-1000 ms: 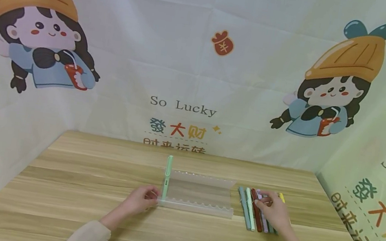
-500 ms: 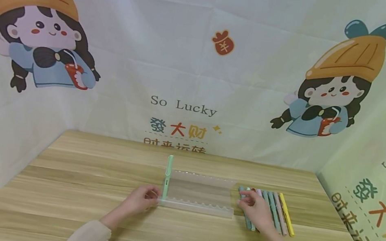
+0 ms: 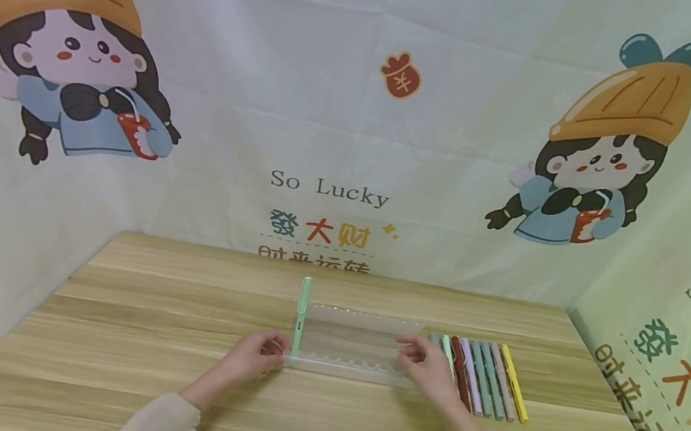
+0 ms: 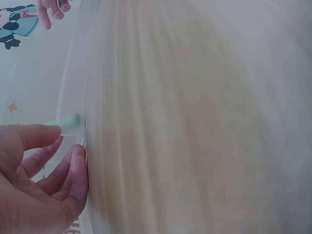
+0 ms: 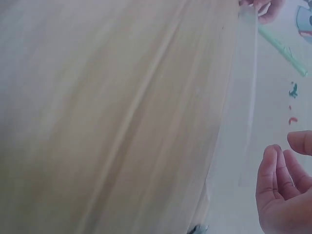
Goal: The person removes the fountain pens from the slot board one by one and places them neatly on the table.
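A clear plastic pen rack (image 3: 350, 371) with scalloped edges stands mid-table. A mint green pen (image 3: 300, 323) sits in its leftmost notch, leaning back and up. My left hand (image 3: 255, 357) is at the rack's left end, its bent fingertips right at the corner and the thumb apart from them in the left wrist view. My right hand (image 3: 432, 371) hovers over the rack's right end, thumb and fingers spread with nothing between them, as the right wrist view also shows. To its right lies a row of pens, including a dark red pen (image 3: 463, 379) and a yellow pen (image 3: 514, 383).
Between the red and yellow pens lie a lavender pen (image 3: 471, 377), teal pens and a mauve pen (image 3: 505, 382). My right hand partly hides the row's left end. A printed cloth (image 3: 455, 187) hangs behind the wooden table (image 3: 175, 295).
My right hand has moved left from above the pens to the rack's right end, uncovering most of the row. My left hand and the green pen have stayed put.
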Available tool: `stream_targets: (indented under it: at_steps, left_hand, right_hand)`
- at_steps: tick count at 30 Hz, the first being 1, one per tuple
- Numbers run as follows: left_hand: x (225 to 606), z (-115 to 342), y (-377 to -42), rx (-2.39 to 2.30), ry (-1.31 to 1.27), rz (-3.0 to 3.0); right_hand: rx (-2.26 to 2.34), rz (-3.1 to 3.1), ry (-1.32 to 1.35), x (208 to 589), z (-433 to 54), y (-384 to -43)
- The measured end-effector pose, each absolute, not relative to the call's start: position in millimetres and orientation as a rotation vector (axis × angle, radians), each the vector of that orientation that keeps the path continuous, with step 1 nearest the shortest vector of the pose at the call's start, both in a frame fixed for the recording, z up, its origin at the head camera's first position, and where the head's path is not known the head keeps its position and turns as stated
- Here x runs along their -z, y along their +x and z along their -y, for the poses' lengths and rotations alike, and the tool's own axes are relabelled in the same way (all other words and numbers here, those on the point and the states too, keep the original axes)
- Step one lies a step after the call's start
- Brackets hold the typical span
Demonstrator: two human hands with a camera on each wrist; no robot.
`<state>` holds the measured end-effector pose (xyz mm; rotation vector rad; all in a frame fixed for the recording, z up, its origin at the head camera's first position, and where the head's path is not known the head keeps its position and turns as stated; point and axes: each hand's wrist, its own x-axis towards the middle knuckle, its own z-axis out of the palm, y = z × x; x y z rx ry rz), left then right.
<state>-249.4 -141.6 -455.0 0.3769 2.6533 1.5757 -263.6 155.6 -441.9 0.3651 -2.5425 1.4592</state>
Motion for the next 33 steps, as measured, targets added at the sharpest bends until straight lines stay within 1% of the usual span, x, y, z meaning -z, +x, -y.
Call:
stream_targets:
  at_steps: [13, 24, 33]
  left_hand:
    - [455.4, 141.9, -250.7, -1.572, 0.402, -2.661]
    - [456.8, 142.1, -252.5, -1.567, 0.411, -2.669]
    - [456.2, 142.4, -251.7, -1.568, 0.410, -2.664]
  right_hand:
    - [-1.540, 2.436, 0.509, 436.7, -115.7, -268.8]
    - [-1.642, 2.436, 0.519, 437.4, -85.5, -274.3]
    - [-1.739, 2.388, 0.472, 442.1, -62.5, -277.6]
